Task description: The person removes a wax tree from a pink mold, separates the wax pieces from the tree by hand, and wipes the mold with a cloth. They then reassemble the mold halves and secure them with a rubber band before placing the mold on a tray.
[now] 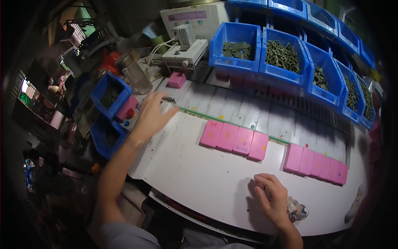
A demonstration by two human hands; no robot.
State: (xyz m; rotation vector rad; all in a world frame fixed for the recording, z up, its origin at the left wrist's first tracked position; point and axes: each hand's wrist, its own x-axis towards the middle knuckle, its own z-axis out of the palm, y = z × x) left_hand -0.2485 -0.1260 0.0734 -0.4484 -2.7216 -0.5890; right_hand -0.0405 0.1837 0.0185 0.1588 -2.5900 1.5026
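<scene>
My left hand (150, 118) reaches over the far left corner of the white table (186, 166), its fingers spread and slightly blurred. Close to its fingertips is a small dark metal piece (169, 100); whether they touch it I cannot tell. My right hand (273, 197) hovers low over the near right part of the table, fingers loosely curled and thumb apart, with nothing visible between them. Beside its wrist sits a crumpled grey-white bundle (298, 209). Beyond, pink blocks stand in two rows, a left group (234, 140) and a right group (315, 164), along a green strip (232, 123).
Blue bins (235, 62) of dark green parts rise at the back right. More blue bins (111, 94) stand at the left, near a clear bottle (134, 74). A small white device (184, 54) and a single pink block (177, 80) sit at the back.
</scene>
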